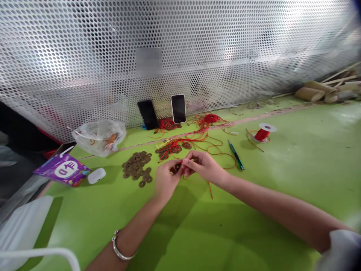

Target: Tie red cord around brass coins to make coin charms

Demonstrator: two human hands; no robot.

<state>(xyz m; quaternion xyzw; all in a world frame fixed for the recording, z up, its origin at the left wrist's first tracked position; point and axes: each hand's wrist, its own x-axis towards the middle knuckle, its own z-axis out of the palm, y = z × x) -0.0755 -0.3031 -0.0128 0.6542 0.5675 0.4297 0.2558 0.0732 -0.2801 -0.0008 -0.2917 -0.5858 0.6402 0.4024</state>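
Fingers [192,164], coin [176,168] mostly hidden, cord [210,190] partly covered

Matt metal is shown by the coins [137,165], polished metal by the bracelet [114,245], crinkled plastic by the bag [94,137]; the desk [282,162] is smoothly finished.

Bold purple characters [70,166] are printed on a white rounded patch [65,169] across the front of a purple packet [51,170] at left, where they are seen tilted and too blurred for any word to be read with certainty
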